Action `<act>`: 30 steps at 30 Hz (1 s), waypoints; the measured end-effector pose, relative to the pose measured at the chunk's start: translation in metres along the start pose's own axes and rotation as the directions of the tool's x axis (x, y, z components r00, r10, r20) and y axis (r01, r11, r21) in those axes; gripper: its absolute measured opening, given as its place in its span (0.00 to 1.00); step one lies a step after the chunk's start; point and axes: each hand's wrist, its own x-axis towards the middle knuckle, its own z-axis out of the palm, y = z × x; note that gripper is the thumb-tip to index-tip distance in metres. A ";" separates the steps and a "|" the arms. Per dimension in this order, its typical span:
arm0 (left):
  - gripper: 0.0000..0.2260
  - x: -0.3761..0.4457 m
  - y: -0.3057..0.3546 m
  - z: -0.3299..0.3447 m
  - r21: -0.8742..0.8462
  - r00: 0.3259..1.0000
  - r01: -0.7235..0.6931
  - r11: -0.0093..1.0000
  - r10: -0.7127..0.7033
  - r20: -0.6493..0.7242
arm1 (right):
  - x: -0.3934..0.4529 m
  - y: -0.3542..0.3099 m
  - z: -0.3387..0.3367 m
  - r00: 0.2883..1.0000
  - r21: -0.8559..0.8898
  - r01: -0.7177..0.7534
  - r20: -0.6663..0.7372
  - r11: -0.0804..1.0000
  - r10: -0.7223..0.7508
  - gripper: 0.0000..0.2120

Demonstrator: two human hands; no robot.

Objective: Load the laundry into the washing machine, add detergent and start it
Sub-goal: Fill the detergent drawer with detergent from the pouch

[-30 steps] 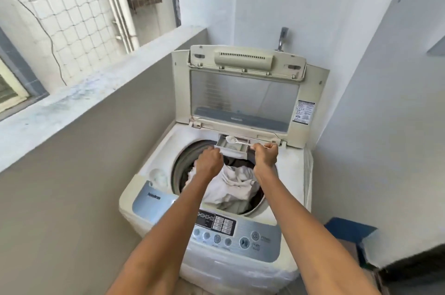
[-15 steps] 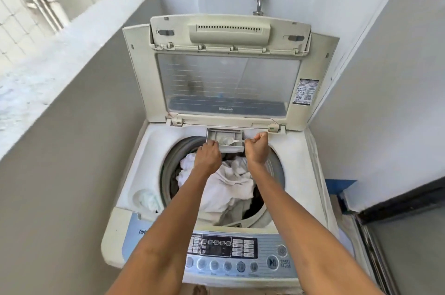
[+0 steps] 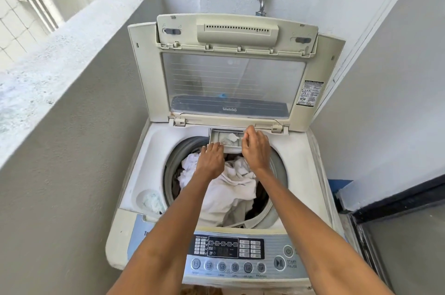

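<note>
Yellowed matt plastic washing machine (image 3: pixel 313 174), crumpled white cloth laundry (image 3: pixel 231 188), rough plastered ledge (image 3: pixel 72 49).

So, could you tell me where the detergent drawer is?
Head view: the detergent drawer sits at the tub's back rim, under the lid, between both hands.

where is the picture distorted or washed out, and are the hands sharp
Head view: wide-angle bending bows the ledge and the wall edges; daylight washes out the upper left; faint reflections on the lid window; left hand and right hand fairly sharp, control panel lettering soft.
</note>
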 end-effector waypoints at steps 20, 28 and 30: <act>0.18 -0.134 0.024 -0.090 -0.545 0.685 0.315 0.777 -0.584 -0.436 | -0.013 -0.098 -0.104 0.543 0.680 -0.733 0.598 -0.015 0.589 0.15; 0.15 -0.278 0.026 -0.171 -0.591 0.291 0.302 0.748 -0.663 -0.690 | -0.046 -0.196 -0.182 0.628 0.659 -0.698 0.751 -0.280 0.203 0.17; 0.12 -0.326 0.022 -0.197 -0.562 0.172 0.319 0.763 -0.630 -0.757 | -0.059 -0.225 -0.204 0.631 0.621 -0.720 0.772 -0.308 0.082 0.16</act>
